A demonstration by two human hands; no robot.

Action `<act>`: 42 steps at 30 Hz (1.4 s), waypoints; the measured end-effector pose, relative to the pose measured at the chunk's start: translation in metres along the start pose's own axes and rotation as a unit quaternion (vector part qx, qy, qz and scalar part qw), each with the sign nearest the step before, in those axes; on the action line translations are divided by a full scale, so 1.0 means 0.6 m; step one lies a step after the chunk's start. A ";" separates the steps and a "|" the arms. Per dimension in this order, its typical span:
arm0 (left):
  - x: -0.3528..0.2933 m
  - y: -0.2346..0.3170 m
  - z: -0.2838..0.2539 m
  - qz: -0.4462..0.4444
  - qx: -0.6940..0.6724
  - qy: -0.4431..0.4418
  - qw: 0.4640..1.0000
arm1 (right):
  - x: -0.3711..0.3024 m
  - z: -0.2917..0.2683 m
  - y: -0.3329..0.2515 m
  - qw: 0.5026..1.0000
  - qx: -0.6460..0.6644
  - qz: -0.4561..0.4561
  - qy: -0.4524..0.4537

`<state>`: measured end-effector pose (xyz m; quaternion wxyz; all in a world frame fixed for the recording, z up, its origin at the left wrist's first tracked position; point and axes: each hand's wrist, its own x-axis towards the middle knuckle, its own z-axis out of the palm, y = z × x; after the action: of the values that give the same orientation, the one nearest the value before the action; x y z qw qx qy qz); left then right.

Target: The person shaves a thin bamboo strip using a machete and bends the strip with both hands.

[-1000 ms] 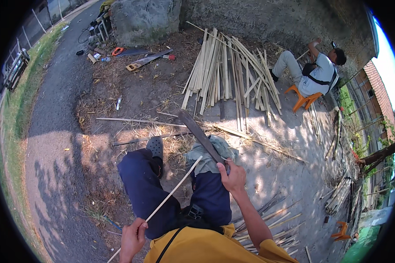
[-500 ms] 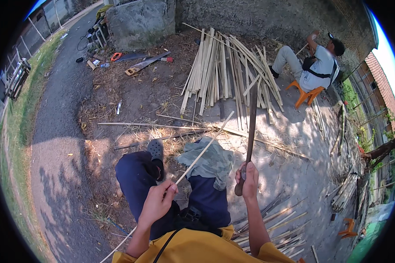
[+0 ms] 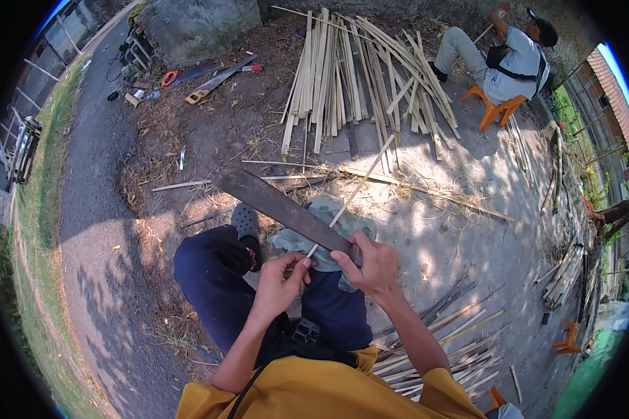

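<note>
My left hand (image 3: 282, 283) pinches a thin pale bamboo strip (image 3: 362, 183) between thumb and fingers, above my lap. The strip slants up and away to the right. In my right hand (image 3: 372, 263) is a machete (image 3: 272, 207), gripped near the base of its wide dark blade; the handle is mostly hidden by the hand. The blade points away to the left and crosses the strip just ahead of my left fingers. Whether its edge touches the strip I cannot tell. A grey-green cloth (image 3: 356, 227) drapes over my right knee beneath them.
Ahead lies a heap of pale strips (image 3: 332, 84). Handsaws (image 3: 220, 79) lie at the far left near a concrete block (image 3: 199, 35). At the far right a person (image 3: 514, 73) sits on an orange stool (image 3: 493, 108). More strips (image 3: 461, 335) lie beside me on the right.
The machete has swung from upright at the right to lying across the strip, its tip now to the left. My right hand has come in beside my left hand, which has moved slightly right.
</note>
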<state>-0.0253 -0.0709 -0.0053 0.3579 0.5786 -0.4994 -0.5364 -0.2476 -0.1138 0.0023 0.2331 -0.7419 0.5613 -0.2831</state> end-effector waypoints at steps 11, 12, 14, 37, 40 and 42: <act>-0.007 -0.026 0.008 0.012 -0.076 0.054 0.996 | 0.009 0.042 0.006 0.997 -0.069 -0.044 -0.003; -0.019 -0.023 0.001 0.012 -0.077 0.054 0.996 | 0.008 0.042 0.005 0.996 -0.077 -0.035 -0.007; -0.056 -0.013 -0.022 -0.097 -0.063 0.035 0.993 | 0.010 0.040 0.005 0.996 -0.080 -0.022 -0.020; -0.331 -0.072 -0.111 -0.101 0.015 0.170 0.980 | 0.017 0.040 0.015 0.999 -0.017 0.019 -0.040; -0.311 -0.028 -0.141 -0.152 0.068 0.090 0.982 | 0.005 0.057 0.046 0.998 0.065 0.015 -0.007; -0.310 -0.034 -0.156 -0.141 0.060 0.093 0.984 | -0.006 0.068 0.052 0.979 0.196 0.042 0.028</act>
<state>0.0838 0.1013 0.0400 0.2875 0.7111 -0.4087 -0.4947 -0.2424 -0.1170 -0.0486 0.3697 -0.6493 0.5321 -0.3981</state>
